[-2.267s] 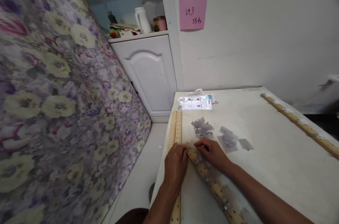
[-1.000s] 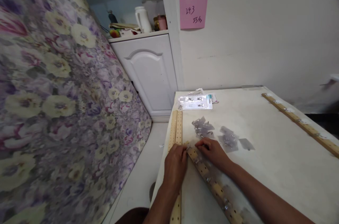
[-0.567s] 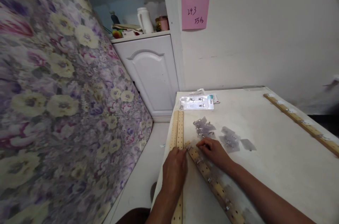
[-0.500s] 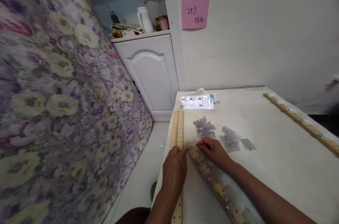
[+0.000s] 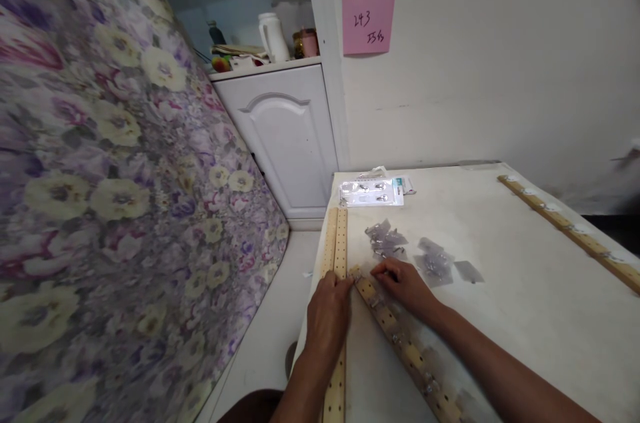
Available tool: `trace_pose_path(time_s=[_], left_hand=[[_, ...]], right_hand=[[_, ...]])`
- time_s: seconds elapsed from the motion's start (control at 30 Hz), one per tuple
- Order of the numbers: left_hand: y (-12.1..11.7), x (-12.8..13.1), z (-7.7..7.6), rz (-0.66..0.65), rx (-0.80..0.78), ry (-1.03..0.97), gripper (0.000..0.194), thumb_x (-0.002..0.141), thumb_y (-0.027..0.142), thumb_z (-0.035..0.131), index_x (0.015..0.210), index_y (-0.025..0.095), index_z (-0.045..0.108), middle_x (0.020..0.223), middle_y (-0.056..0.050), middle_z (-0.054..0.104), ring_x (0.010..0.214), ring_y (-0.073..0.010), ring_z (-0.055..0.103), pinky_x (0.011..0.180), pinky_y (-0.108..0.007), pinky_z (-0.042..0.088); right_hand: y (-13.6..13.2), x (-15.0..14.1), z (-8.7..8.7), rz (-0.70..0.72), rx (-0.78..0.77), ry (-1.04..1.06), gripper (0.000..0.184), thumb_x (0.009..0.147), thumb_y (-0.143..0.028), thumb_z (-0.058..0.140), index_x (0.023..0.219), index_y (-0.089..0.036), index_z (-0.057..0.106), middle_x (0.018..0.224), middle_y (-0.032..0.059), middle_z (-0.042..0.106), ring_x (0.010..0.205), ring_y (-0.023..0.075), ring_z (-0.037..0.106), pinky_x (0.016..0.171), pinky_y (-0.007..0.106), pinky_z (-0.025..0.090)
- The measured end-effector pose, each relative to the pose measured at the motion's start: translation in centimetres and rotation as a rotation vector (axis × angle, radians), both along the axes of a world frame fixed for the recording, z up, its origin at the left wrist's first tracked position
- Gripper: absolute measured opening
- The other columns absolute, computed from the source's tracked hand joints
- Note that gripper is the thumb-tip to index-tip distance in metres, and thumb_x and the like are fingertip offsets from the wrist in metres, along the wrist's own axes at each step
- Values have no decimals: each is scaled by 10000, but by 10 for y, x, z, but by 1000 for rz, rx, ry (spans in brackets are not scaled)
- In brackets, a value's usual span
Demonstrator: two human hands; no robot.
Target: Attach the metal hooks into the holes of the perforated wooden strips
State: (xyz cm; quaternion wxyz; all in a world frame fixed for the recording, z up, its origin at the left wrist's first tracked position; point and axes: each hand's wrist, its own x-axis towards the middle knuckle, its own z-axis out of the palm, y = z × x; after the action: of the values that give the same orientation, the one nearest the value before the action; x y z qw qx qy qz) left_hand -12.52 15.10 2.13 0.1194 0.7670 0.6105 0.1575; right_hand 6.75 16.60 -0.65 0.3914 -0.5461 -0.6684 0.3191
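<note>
A wooden strip with holes (image 5: 413, 355) lies slantwise on the table, with several small metal hooks (image 5: 397, 338) on clear pads along it. My left hand (image 5: 330, 316) is closed at the strip's far end, its fingertips touching the edge there, while its palm covers part of two other perforated strips (image 5: 341, 243). Just right of that same end, my right hand (image 5: 400, 282) makes a pinch. What sits between those fingertips is too small to make out. Beyond the right hand lie a pile of clear hook pads (image 5: 384, 238) and a second pile (image 5: 434, 262).
Packaged hooks (image 5: 370, 192) lie at the table's back left. Another wooden strip with hooks (image 5: 570, 230) runs along the right side. A flowered curtain (image 5: 125, 176) hangs at left, near a white cabinet (image 5: 285, 136). A pink note (image 5: 369, 18) is on the wall.
Both hands stay at the strip's far end. My left hand has shifted very slightly; nothing else has visibly moved.
</note>
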Motion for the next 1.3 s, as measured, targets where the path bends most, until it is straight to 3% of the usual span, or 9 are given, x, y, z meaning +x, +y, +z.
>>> trace_pose_path(time_s=[0.13,0.27,0.4,0.57,0.97,1.3], left_hand=[[1,0,1,-9,-9,9,262,923,299,367,999,265,616,852,-12,524,803,-160,509,610,-222,312],[1,0,6,-42,-38,40,275,917,254,374,1047,290,614,855,-8,507,809,-152,508,629,-221,319],[1,-1,7,-42,-43,77,278,910,255,390,1075,309,608,865,-10,503,810,-156,510,615,-224,308],[1,-2,4,-69,-21,113,307,896,213,399,1099,320,602,893,-20,507,836,-161,512,632,-223,318],[3,-2,4,-59,-9,119,302,892,227,398,1090,312,609,887,-19,503,801,-152,519,619,-227,333],[2,0,7,-77,-10,108,321,895,228,386,1137,302,584,891,-27,503,807,-153,531,630,-228,359]], right_hand=[[-2,1,3,-16,104,-114,203,824,-191,486,916,-203,667,851,40,626,795,183,592,721,305,466],[-4,-4,10,52,214,-256,320,865,-149,410,1089,-243,618,1054,68,579,913,185,565,768,310,466],[-6,-12,17,150,209,-375,384,809,-84,445,1090,-272,628,1135,54,562,1018,199,526,830,312,448],[-4,-13,16,156,194,-453,391,813,-86,445,1111,-264,624,1169,63,549,1036,210,515,825,316,452],[-7,-15,19,148,230,-493,319,843,-100,457,1067,-238,637,1141,74,559,1024,214,510,792,311,455],[2,-7,4,201,389,-354,386,782,-14,470,1074,-207,631,1020,91,596,938,212,525,806,370,448]])
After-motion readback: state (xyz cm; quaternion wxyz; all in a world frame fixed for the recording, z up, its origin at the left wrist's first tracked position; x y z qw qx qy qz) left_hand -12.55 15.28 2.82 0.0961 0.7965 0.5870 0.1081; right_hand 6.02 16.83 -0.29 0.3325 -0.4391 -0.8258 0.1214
